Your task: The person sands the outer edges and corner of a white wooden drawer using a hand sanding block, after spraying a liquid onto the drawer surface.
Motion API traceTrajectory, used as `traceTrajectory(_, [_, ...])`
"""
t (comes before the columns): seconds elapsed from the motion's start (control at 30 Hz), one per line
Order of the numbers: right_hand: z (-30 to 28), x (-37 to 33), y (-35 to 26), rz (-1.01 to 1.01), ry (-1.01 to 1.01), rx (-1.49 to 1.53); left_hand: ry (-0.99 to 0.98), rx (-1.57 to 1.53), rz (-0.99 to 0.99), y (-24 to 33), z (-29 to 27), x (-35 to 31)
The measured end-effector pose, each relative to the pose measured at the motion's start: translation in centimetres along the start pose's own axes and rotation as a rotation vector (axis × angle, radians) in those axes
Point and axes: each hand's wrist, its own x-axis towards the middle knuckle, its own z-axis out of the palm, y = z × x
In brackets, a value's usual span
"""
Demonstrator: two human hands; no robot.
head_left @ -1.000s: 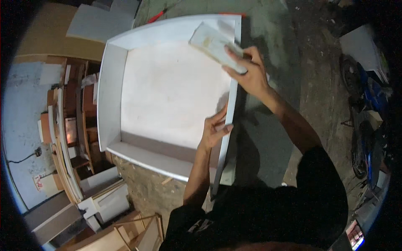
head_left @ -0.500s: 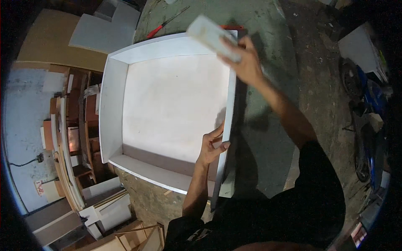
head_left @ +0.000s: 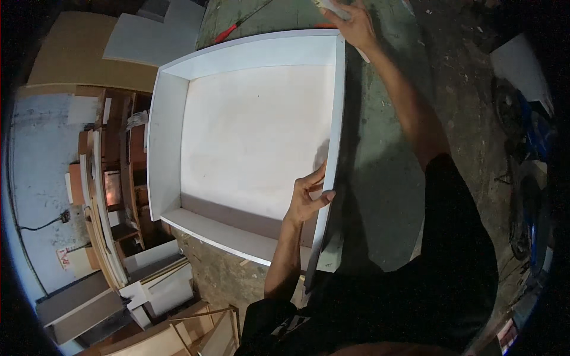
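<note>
A white, shallow drawer-like wooden box (head_left: 165, 148) lies with its hollow side up on a green-grey work surface (head_left: 380, 207). My left hand (head_left: 307, 196) is closed over the box's right wall, fingers on the inside and thumb on the top edge. Past the far right corner, my right hand (head_left: 358, 26) grips a pale rectangular block (head_left: 333, 8), which the picture's upper edge partly cuts off.
A red-handled screwdriver (head_left: 227, 32) lies beyond the box's far wall. Wooden shelving and boards (head_left: 95, 202) stand to the left, with white panels (head_left: 160, 291) below them. A motorcycle (head_left: 522, 154) is at the far right.
My right hand has carried the pale block away from me, from above the box's far right corner to beyond it. My left hand keeps its hold on the right wall.
</note>
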Motion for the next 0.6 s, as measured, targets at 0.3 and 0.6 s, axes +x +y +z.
traceTrajectory(0.3, [1.8,0.1,-0.1,-0.010,0.040,-0.057,0.026,0.023,0.059,-0.6,-0.9,-1.4])
traceTrajectory(0.6, [-2.5,1.8,7.3,0.265,-0.029,0.191,0.071,0.091,0.157,2.3,0.1,0.3])
